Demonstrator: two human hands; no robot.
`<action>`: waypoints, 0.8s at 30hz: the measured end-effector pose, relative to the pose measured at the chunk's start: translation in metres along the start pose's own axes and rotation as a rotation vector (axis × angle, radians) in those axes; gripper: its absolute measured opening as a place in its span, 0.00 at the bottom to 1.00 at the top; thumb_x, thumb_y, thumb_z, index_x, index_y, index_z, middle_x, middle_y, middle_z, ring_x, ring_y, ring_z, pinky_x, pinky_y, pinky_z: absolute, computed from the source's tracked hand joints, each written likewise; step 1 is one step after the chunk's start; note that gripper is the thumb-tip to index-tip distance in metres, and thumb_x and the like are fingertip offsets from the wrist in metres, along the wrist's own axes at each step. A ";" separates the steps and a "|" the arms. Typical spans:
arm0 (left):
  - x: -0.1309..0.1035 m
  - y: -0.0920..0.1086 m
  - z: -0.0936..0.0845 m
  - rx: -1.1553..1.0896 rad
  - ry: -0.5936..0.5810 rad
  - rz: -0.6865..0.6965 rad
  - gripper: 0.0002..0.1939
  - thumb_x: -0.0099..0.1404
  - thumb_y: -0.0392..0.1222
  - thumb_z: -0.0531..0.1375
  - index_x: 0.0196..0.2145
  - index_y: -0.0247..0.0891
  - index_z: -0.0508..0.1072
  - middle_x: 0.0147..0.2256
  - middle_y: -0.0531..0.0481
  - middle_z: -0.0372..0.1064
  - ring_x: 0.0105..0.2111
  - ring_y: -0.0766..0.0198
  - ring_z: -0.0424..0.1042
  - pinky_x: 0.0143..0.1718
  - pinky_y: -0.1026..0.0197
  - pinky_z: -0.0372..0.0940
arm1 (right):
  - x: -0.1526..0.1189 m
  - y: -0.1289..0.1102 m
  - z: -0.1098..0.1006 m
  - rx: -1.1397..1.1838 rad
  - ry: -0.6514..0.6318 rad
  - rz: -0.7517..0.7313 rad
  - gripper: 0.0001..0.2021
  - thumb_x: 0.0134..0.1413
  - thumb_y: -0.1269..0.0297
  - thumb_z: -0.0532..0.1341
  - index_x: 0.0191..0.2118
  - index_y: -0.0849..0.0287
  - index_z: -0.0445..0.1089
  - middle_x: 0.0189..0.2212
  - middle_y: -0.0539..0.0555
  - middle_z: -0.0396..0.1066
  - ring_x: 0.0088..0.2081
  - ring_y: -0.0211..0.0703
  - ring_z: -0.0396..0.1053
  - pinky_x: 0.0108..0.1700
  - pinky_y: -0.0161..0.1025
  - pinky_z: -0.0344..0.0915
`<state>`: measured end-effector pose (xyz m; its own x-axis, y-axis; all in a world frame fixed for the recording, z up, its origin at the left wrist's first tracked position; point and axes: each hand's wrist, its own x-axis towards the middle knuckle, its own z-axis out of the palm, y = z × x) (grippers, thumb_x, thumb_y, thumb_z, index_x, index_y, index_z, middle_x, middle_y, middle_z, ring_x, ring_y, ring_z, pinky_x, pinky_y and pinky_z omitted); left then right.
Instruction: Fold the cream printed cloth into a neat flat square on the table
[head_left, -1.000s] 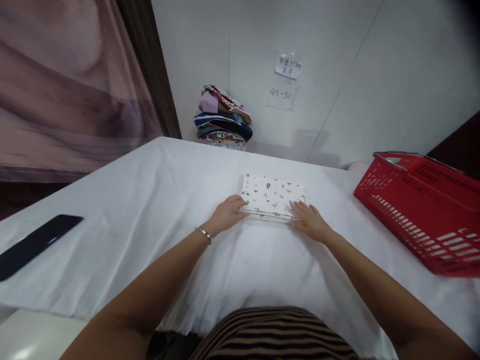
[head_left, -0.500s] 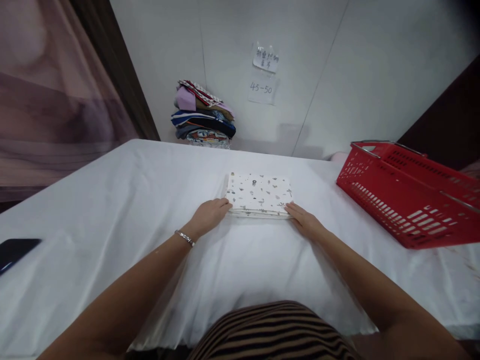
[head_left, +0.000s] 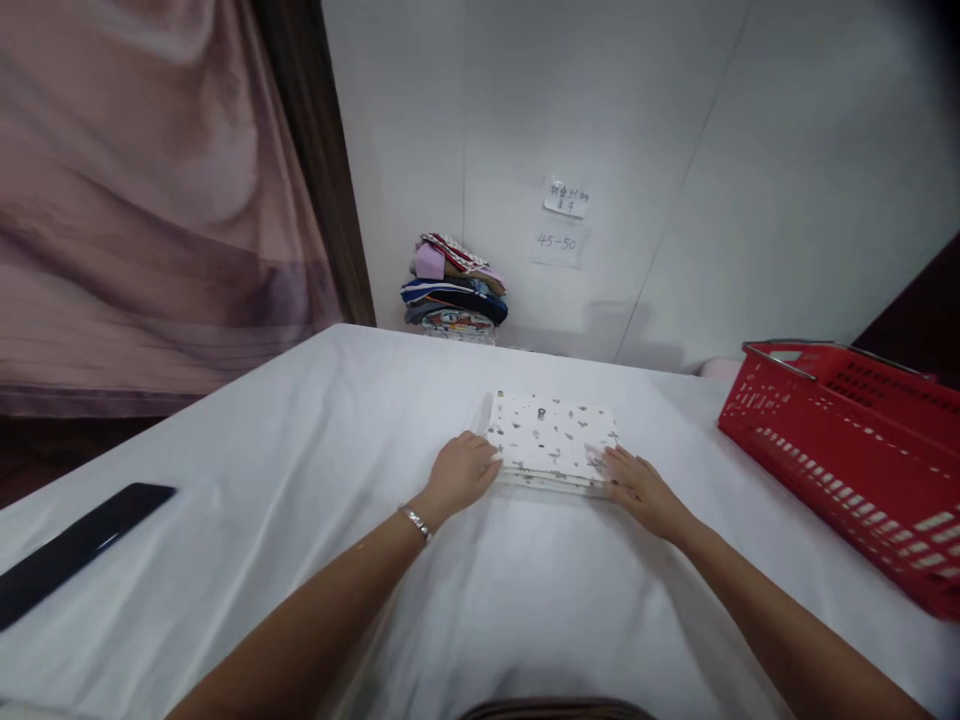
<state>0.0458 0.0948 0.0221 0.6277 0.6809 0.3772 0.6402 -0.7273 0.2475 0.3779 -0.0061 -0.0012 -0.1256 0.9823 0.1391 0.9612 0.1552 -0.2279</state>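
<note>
On the table [head_left: 555,590], a folded cloth [head_left: 551,428], white with small dark prints, lying flat in several layers, with the folded layers visible along its near edge. Placed between the left hand [head_left: 465,472] and the right hand [head_left: 646,492], and a little farther from the body than both. At the near left corner of the cloth, the fingers of the left hand, touching. At the near right corner, the fingertips of the right hand, touching also, reaching slightly over the top surface. Well apart from each other, both hands, with the width of the cloth in the middle. Pinched firmly or only pressed at these corners: not possible to tell. Far edge of the cloth free of both hands.

On the left wrist, a silver bracelet [head_left: 417,523]. Farther to the left, on the table, a dark flat slab [head_left: 86,550], partly outside the view. To the right, well apart from the right hand, a red basket [head_left: 847,440] with metal handles. Beyond the far table edge, near the wall [head_left: 405,120], a pile of clothes [head_left: 456,295].
</note>
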 end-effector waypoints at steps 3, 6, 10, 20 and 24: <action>0.020 0.014 0.009 0.014 0.061 0.056 0.14 0.68 0.44 0.49 0.42 0.40 0.72 0.49 0.46 0.68 0.51 0.56 0.62 0.52 0.51 0.58 | 0.038 -0.014 -0.006 0.053 0.051 0.023 0.28 0.63 0.50 0.46 0.63 0.56 0.54 0.64 0.57 0.49 0.66 0.49 0.42 0.63 0.52 0.49; 0.026 0.017 0.030 0.067 -0.005 0.034 0.17 0.67 0.46 0.51 0.49 0.36 0.69 0.55 0.42 0.63 0.58 0.53 0.57 0.57 0.49 0.53 | 0.072 -0.011 0.004 -0.020 0.046 0.064 0.28 0.63 0.50 0.46 0.64 0.57 0.52 0.65 0.58 0.46 0.66 0.51 0.40 0.62 0.54 0.49; 0.016 0.010 0.055 0.060 -0.076 -0.056 0.22 0.68 0.50 0.49 0.53 0.34 0.65 0.58 0.40 0.59 0.61 0.53 0.53 0.60 0.48 0.50 | 0.084 0.017 0.037 -0.166 -0.063 0.214 0.28 0.63 0.50 0.44 0.64 0.56 0.51 0.64 0.62 0.48 0.65 0.57 0.45 0.57 0.63 0.54; 0.009 0.012 0.064 0.003 -0.069 -0.111 0.25 0.68 0.52 0.45 0.57 0.37 0.62 0.61 0.40 0.55 0.63 0.51 0.47 0.60 0.40 0.47 | 0.108 0.011 0.031 -0.259 -0.107 0.253 0.29 0.60 0.44 0.44 0.60 0.53 0.58 0.64 0.59 0.51 0.65 0.59 0.45 0.58 0.67 0.49; 0.008 0.013 0.064 -0.021 -0.089 -0.121 0.27 0.68 0.52 0.44 0.58 0.35 0.60 0.62 0.40 0.52 0.64 0.50 0.45 0.57 0.41 0.54 | 0.161 -0.046 0.030 -0.213 -0.047 0.150 0.30 0.62 0.46 0.43 0.63 0.57 0.52 0.65 0.60 0.46 0.66 0.54 0.41 0.61 0.59 0.46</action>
<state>0.0874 0.0958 -0.0288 0.5840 0.7678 0.2635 0.7045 -0.6407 0.3052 0.3060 0.1484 0.0028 0.0161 0.9972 0.0725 0.9993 -0.0137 -0.0337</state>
